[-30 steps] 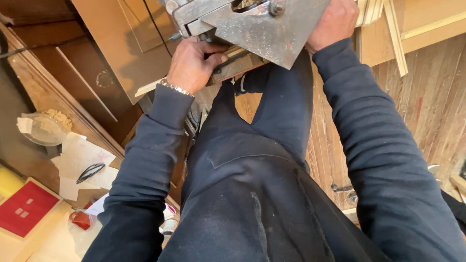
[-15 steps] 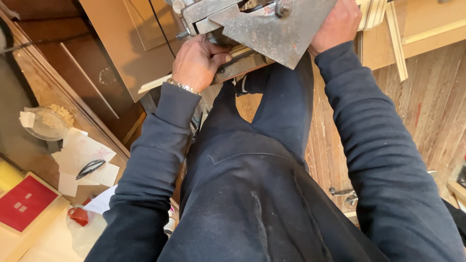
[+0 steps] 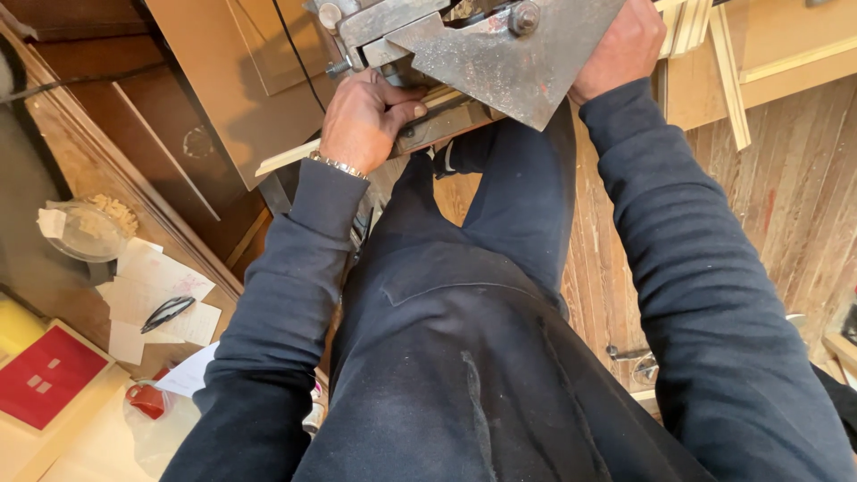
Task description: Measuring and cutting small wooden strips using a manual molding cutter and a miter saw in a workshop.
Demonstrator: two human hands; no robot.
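Head view is showing the left hand [image 3: 364, 120] gripping a wooden strip [image 3: 295, 157] under the metal machine [image 3: 486, 54]. The right hand [image 3: 625, 45] is clutching the machine's far edge; the strip is partly in, most still sticking out.

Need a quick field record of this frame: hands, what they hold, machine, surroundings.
left hand: gripping a thin wooden strip against the underside of the metal machine
right hand: grip on the machine's far edge
machine: worn grey metal, triangular plate with a bolt, at waist height
clothing: dark long sleeves and trousers, bracelet on left wrist
left side: bench with papers, scissors, clear bowl, red card
right side: plank floor, wooden strips leaning by the machine
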